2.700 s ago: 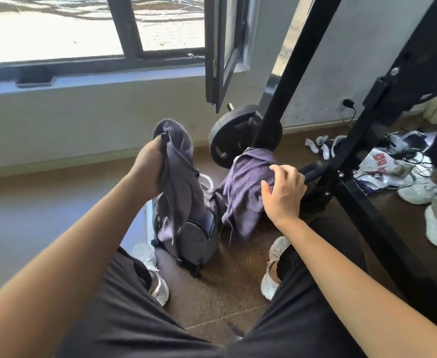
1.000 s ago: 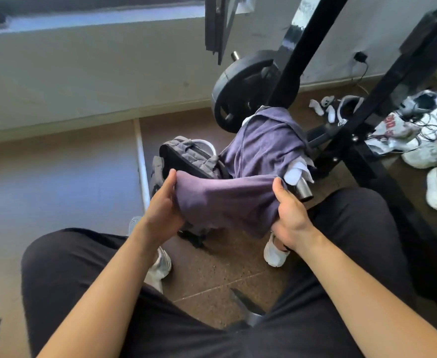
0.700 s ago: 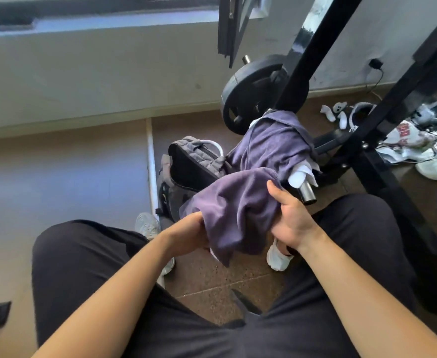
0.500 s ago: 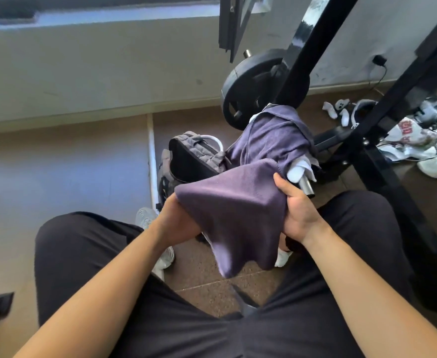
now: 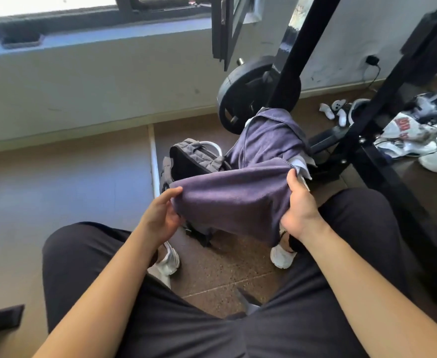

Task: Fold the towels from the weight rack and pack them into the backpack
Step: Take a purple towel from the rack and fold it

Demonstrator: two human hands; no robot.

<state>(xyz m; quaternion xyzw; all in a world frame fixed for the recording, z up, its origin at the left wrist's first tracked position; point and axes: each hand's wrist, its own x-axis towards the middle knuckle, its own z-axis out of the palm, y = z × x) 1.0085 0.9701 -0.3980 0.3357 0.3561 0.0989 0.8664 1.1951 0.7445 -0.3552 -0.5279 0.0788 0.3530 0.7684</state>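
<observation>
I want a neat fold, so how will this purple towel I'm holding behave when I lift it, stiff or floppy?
Probably floppy: the towel sags between the left hand and right hand, its lower edge hanging loose. Likely light too, since a pinch at each end holds it up.

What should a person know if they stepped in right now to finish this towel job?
Left hand pinches the left corner of the held towel; right hand grips its right edge, fingers curled.
The held towel is stretched between them above the floor, folding unfinished, not packed.
The backpack stands on the floor just behind it; its contents cannot be seen.
A second towel hangs on the weight rack.
Left: finish this fold, pack it, then fold and pack the second towel.
</observation>
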